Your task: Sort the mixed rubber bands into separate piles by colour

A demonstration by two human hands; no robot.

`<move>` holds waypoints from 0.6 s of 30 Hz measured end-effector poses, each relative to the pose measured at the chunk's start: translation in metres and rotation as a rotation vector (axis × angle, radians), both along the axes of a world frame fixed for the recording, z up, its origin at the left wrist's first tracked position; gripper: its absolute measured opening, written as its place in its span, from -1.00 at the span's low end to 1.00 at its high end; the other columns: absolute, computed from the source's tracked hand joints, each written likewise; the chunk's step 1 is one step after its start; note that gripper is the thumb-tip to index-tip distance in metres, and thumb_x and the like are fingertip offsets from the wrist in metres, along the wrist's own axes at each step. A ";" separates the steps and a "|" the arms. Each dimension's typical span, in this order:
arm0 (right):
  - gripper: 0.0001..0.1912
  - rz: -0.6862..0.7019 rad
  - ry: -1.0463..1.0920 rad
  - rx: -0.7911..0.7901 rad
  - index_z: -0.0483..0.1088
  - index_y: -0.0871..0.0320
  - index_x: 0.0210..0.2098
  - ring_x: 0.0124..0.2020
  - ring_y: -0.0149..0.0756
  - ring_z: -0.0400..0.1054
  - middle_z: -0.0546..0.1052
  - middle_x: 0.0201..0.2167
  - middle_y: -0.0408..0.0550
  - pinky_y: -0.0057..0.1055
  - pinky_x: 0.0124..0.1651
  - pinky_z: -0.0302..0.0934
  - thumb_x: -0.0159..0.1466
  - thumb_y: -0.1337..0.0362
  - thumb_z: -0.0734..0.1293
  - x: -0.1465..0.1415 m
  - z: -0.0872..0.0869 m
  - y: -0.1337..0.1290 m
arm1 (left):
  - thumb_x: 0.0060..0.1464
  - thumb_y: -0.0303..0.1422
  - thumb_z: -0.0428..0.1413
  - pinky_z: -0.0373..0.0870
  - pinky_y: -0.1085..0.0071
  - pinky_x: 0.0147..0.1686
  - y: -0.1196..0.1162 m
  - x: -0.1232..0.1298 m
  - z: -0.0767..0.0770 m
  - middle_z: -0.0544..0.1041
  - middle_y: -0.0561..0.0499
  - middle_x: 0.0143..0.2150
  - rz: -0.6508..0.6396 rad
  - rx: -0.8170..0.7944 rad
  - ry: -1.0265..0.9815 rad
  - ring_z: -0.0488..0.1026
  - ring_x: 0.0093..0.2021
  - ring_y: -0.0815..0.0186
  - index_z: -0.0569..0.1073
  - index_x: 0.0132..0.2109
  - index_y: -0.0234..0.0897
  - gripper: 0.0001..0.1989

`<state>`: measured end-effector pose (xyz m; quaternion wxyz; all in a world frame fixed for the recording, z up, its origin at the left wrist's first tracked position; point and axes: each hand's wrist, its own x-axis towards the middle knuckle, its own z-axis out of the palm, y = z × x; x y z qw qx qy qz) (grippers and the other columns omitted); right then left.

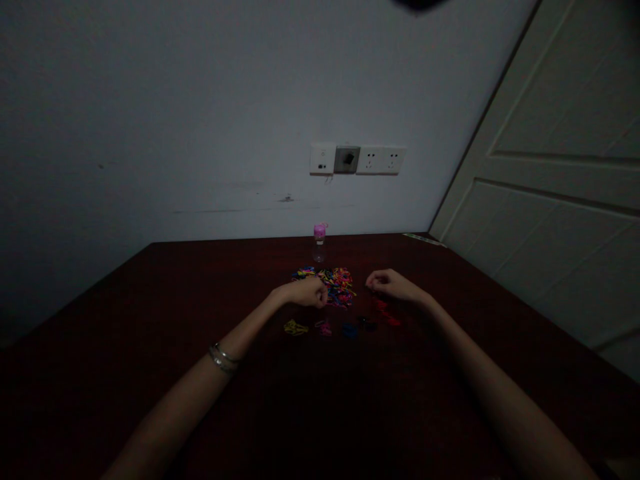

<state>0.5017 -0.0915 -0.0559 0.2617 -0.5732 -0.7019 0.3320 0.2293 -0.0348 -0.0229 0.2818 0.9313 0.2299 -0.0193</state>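
Note:
A heap of mixed-colour elastic bands [340, 280] lies toward the back of the dark red table. My left hand [310, 292] is at the heap's left front side, its fingers curled closed; whatever they hold is hidden. Right of the heap, my right hand [393, 285] has thumb and fingers pinched together, too dim to show what is between them. Small one-colour groups lie in front: yellow bands [295, 327], pink bands [325, 327], blue bands [349, 330], black bands [367, 323]. Red bands [388, 313] lie just below my right hand.
Behind the heap stands a small clear bottle [319, 252] with a pink cap. The table [210, 280] meets a pale wall with a row of sockets [373, 160]. A panelled white door [555, 233] rises on the right. A thin strip [424, 239] lies at the back right.

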 end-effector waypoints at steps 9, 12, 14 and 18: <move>-0.78 -0.006 -0.009 0.041 0.38 0.28 -0.37 -0.56 -0.48 0.17 0.34 -0.58 -0.15 -0.55 -0.49 0.08 0.03 0.26 0.23 -0.002 -0.004 0.001 | -0.18 -0.54 0.02 0.10 0.58 -0.55 -0.027 0.051 -0.004 0.40 0.09 -0.55 -0.139 0.020 -0.128 0.24 -0.56 0.49 0.49 -0.38 -0.35 -0.82; -0.78 0.009 -0.019 0.027 0.38 0.28 -0.36 -0.56 -0.49 0.16 0.34 -0.58 -0.15 -0.57 -0.50 0.07 0.03 0.30 0.22 -0.001 -0.005 0.001 | -0.16 -0.53 0.03 0.12 0.59 -0.52 -0.034 0.061 -0.007 0.45 0.06 -0.49 -0.190 0.025 -0.133 0.28 -0.53 0.48 0.51 -0.37 -0.35 -0.81; -0.78 0.012 -0.030 0.028 0.38 0.28 -0.36 -0.57 -0.50 0.15 0.34 -0.58 -0.16 -0.57 -0.51 0.06 0.03 0.31 0.21 -0.001 -0.005 0.000 | -0.15 -0.52 0.04 0.13 0.59 -0.51 -0.037 0.064 -0.009 0.47 0.06 -0.47 -0.188 0.027 -0.123 0.30 -0.50 0.48 0.51 -0.35 -0.33 -0.81; -0.79 0.018 -0.045 0.032 0.38 0.29 -0.37 -0.57 -0.50 0.14 0.33 -0.59 -0.18 -0.57 -0.52 0.04 0.03 0.31 0.22 -0.003 -0.002 -0.001 | -0.15 -0.53 0.04 0.14 0.60 -0.49 -0.037 0.064 -0.013 0.48 0.06 -0.45 -0.151 0.022 -0.149 0.31 -0.49 0.47 0.52 -0.34 -0.32 -0.80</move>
